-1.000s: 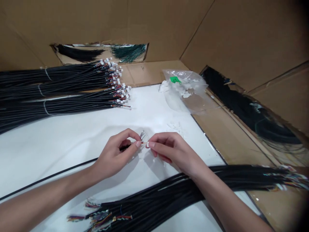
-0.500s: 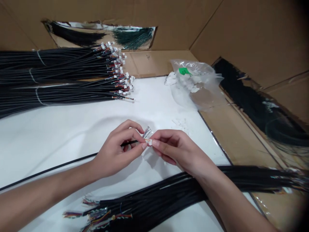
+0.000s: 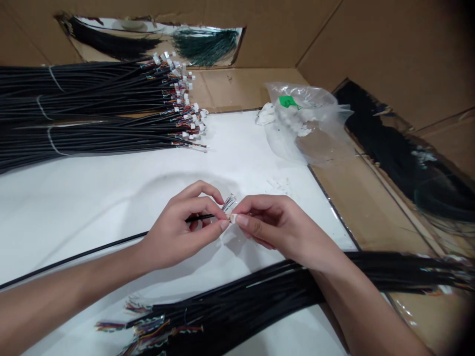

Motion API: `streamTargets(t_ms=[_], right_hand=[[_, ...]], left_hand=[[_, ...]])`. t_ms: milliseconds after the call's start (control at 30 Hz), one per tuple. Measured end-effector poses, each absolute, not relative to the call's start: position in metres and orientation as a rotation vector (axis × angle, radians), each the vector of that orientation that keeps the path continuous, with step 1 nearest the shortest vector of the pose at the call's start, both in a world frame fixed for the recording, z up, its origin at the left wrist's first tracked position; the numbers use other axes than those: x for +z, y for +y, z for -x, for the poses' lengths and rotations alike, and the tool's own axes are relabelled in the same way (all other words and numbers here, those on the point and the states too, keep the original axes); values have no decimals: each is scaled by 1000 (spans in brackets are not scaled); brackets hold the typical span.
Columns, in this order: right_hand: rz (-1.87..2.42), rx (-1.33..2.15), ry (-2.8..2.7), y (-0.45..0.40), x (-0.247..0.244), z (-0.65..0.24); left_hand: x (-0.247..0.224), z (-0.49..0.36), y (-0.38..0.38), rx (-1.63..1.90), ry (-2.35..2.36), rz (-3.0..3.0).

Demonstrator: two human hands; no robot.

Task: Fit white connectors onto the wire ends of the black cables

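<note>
Black cable (image 3: 111, 249) angles up-right into left hand (image 3: 178, 230); right hand (image 3: 276, 222) pinches white connector (image 3: 233, 218); hands nearly touching.

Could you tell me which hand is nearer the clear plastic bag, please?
Right. The right hand is below the plastic bag, not touching it; the left hand is farther away, below and to its left.

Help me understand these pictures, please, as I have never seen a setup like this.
There is no machine here: the pictures come from one camera worn on a person's head, looking down at their two hands. The left hand holds a thin black cable, and the right hand pinches a white connector where fine wires fan out. On a white sheet lie tied bundles of black cables with white connectors, and another bundle lies nearer the person. A plastic bag sits beyond, inside cardboard.
</note>
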State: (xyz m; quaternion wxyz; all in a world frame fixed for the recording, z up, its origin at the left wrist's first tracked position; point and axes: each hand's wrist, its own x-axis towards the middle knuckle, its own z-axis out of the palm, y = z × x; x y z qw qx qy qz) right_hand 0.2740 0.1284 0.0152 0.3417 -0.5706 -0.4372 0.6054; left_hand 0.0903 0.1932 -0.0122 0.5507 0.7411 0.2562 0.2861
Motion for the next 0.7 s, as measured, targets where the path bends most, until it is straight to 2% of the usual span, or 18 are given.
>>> streamTargets(t_ms=[467, 700], right_hand=[[1620, 1270, -1474, 126, 22, -275], [1639, 1307, -1378, 127, 19, -272]], left_hand=[[-11, -90, 194, 636, 625, -1719], [-12, -91, 195, 637, 638, -1653]])
